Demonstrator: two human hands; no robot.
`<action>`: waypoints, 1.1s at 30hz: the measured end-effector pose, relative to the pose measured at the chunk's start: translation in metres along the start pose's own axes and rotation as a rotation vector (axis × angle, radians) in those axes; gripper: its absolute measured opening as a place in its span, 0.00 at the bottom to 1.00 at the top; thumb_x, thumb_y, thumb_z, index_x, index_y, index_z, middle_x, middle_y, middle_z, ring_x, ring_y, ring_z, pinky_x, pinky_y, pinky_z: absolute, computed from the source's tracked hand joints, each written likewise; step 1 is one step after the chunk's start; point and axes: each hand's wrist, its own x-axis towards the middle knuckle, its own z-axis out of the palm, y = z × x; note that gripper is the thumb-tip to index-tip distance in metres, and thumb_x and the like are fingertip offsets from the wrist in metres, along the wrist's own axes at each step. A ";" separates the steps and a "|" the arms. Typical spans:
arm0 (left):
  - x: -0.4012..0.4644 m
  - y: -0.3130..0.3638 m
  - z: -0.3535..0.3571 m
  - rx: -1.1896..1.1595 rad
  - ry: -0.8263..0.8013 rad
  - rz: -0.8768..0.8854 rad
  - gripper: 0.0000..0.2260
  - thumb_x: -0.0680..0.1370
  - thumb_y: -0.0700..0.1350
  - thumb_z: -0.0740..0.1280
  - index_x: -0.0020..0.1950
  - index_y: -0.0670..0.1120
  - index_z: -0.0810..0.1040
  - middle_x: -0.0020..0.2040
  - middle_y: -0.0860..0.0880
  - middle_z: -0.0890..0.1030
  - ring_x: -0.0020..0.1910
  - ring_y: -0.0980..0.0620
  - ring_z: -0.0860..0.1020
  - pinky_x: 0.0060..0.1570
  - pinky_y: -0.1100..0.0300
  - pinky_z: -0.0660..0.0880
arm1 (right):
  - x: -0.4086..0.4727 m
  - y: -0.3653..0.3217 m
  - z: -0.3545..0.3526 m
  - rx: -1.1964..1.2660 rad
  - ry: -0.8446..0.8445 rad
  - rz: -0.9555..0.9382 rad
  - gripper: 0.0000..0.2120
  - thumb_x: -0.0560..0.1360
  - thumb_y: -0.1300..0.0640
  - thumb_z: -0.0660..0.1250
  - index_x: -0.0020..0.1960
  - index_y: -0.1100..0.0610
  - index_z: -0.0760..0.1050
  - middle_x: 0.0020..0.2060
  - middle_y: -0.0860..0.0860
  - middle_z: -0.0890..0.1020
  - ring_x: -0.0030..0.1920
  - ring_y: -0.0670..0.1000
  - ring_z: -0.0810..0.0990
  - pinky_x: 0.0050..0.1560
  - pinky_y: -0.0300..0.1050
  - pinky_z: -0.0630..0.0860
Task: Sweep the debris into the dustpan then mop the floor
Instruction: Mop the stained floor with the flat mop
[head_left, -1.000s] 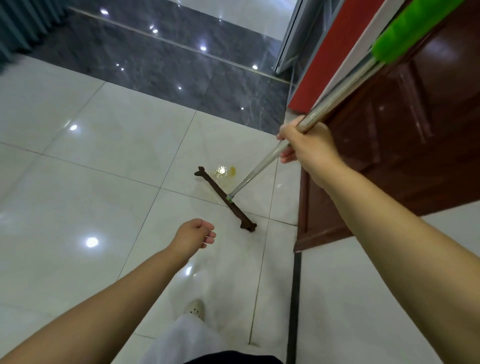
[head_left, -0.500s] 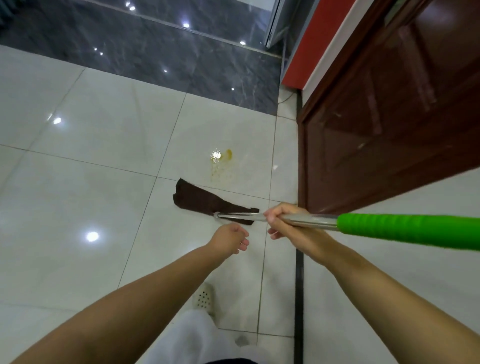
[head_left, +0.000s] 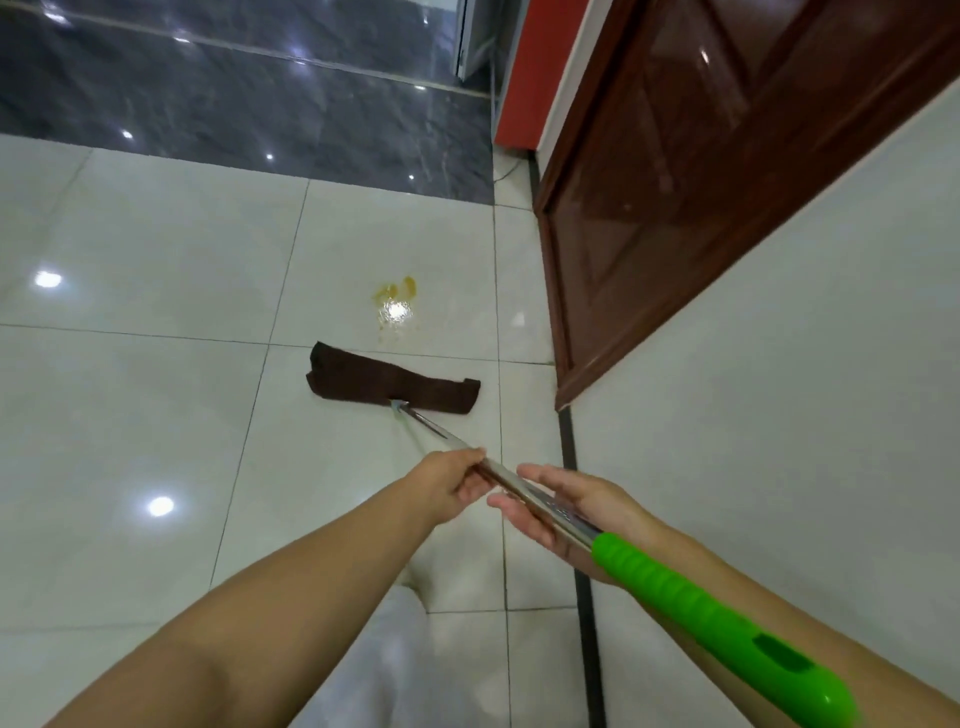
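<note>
A flat mop lies with its brown cloth head (head_left: 392, 385) on the white tile floor (head_left: 145, 405). Its metal pole (head_left: 431, 423) runs back toward me and ends in a green handle (head_left: 717, 623) at the lower right. My left hand (head_left: 449, 486) grips the pole from the left. Just behind it, my right hand (head_left: 566, 512) lies under the pole with thumb and fingers spread loosely, and the pole rests across its palm. A small yellow spill (head_left: 396, 301) glistens on the tile just beyond the mop head, apart from it. No dustpan is in view.
A brown wooden door (head_left: 675, 182) stands open on the right, its lower corner near the mop head. Beside it are a white wall (head_left: 779, 364) and a red panel (head_left: 524, 78). A dark grey marble strip (head_left: 234, 98) crosses the far floor. My white-trousered leg (head_left: 415, 665) is below.
The mop head has gone from tilted to flat on the floor. My left hand has come over and taken hold of the pole. My right hand's grip has loosened.
</note>
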 end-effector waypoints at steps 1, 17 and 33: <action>-0.001 -0.010 0.000 0.001 0.002 0.002 0.06 0.79 0.35 0.62 0.44 0.35 0.73 0.41 0.39 0.77 0.38 0.47 0.78 0.50 0.54 0.75 | -0.006 0.008 -0.009 0.077 -0.016 0.046 0.11 0.80 0.61 0.59 0.57 0.68 0.72 0.51 0.70 0.79 0.29 0.56 0.82 0.28 0.42 0.81; -0.043 -0.124 0.005 0.029 -0.028 0.008 0.06 0.80 0.34 0.60 0.43 0.35 0.72 0.40 0.40 0.76 0.37 0.48 0.78 0.49 0.58 0.78 | -0.070 0.065 -0.082 -0.005 -0.065 0.223 0.13 0.80 0.65 0.49 0.39 0.62 0.66 0.20 0.52 0.65 0.13 0.44 0.65 0.13 0.30 0.63; -0.047 -0.091 -0.026 -0.072 -0.052 -0.009 0.13 0.80 0.33 0.55 0.37 0.36 0.70 0.26 0.40 0.78 0.33 0.47 0.80 0.45 0.58 0.76 | -0.027 0.077 -0.032 -0.039 -0.011 0.212 0.07 0.81 0.64 0.55 0.45 0.59 0.68 0.29 0.51 0.65 0.14 0.44 0.64 0.13 0.29 0.62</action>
